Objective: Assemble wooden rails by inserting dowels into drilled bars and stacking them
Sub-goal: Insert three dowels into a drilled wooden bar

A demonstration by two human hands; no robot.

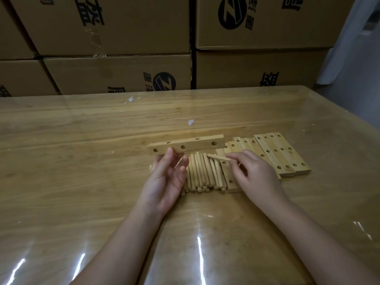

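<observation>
Head view. Stacked cardboard boxes point(115, 73) with black print fill the background behind the bench's far edge. Wooden bench point(82, 161), glossy clear cover, glare streaks near the near edge.

Row of drilled bars point(275, 153) lies flat side by side, right of bench centre, long sides touching, holes facing up. The bars nearest the right edge are stacked higher. Dowel pile point(201, 173) sits at bench centre, just left of the row and touching it, dowels roughly parallel, ends toward the near edge.

Held bar point(191, 144) is raised above the far end of the pile, on its long edge, parallel to the far edge, holes showing on the front and top faces. Left hand point(166, 182), palm up, grip pinching the bar's lower edge near its left end. Right hand point(253, 173) over the row's left bars, grip closed on a single dowel point(216, 157), lying level, tip pointing left just under the held bar.

White scraps point(191, 121) lie on the bench toward the far edge.
</observation>
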